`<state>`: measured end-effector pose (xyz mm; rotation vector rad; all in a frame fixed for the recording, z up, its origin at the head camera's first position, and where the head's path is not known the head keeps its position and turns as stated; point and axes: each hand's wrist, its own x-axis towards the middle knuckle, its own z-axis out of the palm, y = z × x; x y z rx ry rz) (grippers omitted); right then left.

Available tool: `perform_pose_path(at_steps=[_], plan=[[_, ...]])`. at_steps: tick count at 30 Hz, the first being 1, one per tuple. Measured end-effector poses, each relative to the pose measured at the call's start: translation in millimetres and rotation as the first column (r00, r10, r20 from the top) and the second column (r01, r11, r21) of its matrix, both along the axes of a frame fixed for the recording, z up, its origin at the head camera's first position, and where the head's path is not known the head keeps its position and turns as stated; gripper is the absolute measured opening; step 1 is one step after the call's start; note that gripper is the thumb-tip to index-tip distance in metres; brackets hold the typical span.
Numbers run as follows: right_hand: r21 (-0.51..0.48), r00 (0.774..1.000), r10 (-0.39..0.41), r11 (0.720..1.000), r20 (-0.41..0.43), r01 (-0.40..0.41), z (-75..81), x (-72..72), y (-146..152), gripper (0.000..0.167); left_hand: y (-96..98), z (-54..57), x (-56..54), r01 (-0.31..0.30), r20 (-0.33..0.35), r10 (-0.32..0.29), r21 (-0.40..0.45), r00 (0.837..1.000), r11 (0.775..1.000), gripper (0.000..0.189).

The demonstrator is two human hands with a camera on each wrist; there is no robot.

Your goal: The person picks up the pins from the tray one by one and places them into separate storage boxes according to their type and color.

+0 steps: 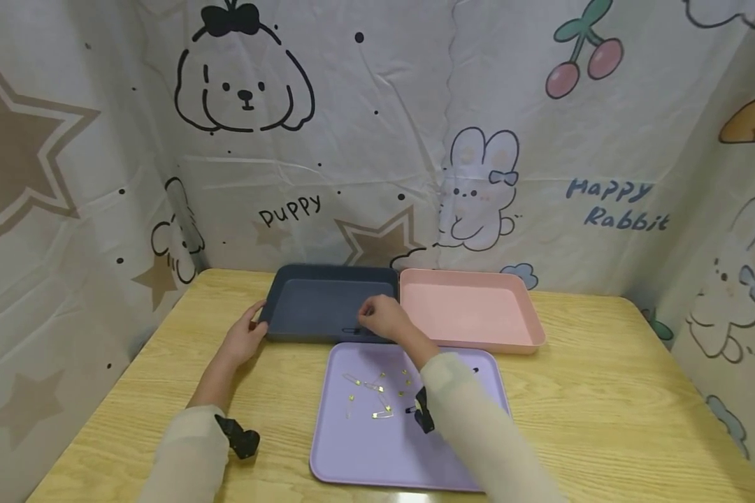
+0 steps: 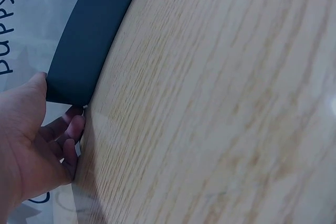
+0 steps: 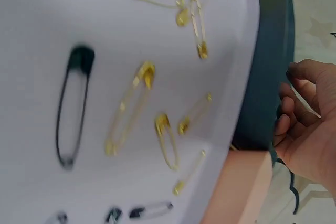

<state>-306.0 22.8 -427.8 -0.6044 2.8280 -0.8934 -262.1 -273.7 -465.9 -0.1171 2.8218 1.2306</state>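
My left hand (image 1: 244, 340) holds the left side of the dark blue tray (image 1: 277, 293). In the left wrist view the thumb rests against the tray's upper edge and the fingers curl below its corner. Over the front right part of that tray hovers my right hand (image 1: 386, 318), its fingers loosely bent; no pin shows between them. A black safety pin (image 1: 351, 330) lies in the dark tray beside the fingertips. On the lilac tray (image 1: 365, 454) lie several gold safety pins (image 1: 382, 415) and several black ones, including a larger black safety pin (image 3: 82, 60).
Right of the dark tray stands a pink tray (image 1: 465, 307), close against it. All three trays sit on a wooden table (image 1: 604, 391). A printed curtain (image 1: 377, 140) hangs behind the table and along its sides. My right sleeve (image 1: 478, 419) covers part of the lilac tray.
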Motion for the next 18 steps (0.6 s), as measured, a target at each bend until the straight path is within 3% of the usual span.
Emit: perform_pose_path(at_steps=[9,18], plan=[[-0.020,0.999,0.036,0.999,-0.016,-0.036,15.8,10.8,30,0.012,1.5,0.9,1.0,0.004,0.013,-0.004,0.004,1.000,1.000,0.055],[0.005,0.997,0.059,0.998,-0.046,-0.059,18.4,22.2,63,0.009,0.0,-1.1,0.1,0.014,0.008,-0.015,0.003,1.000,1.000,0.056]])
